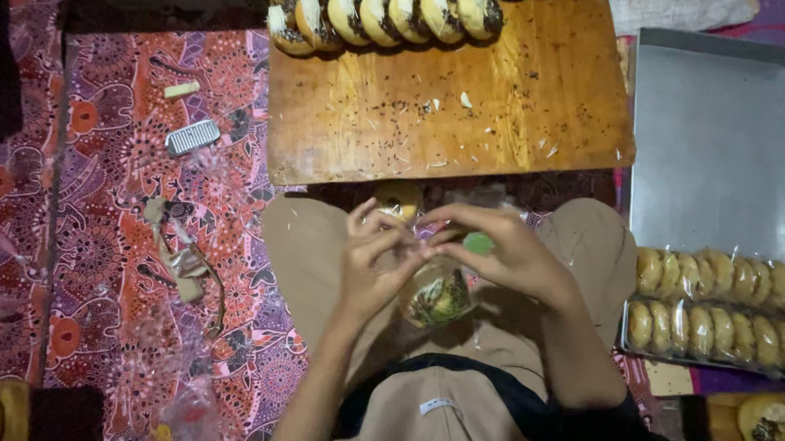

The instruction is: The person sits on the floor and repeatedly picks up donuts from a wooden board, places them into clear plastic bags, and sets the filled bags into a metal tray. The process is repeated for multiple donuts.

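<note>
Clear plastic bag (436, 294) w/ doughnut at lap centre; wrapped doughnuts (731, 308) in tray, right.

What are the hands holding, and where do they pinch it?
Both hands, left hand and right hand, pinch the top opening of a clear plastic bag holding a doughnut.

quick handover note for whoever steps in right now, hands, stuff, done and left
Left hand and right hand: both grip the mouth of a clear bag over the lap, a topped donut inside.
Board: a row of unwrapped donuts along its far edge.
Tray: two rows of bagged donuts at its near end.
Done: those rows.
Left: close this bag, then wrap the ones on the board.
</note>
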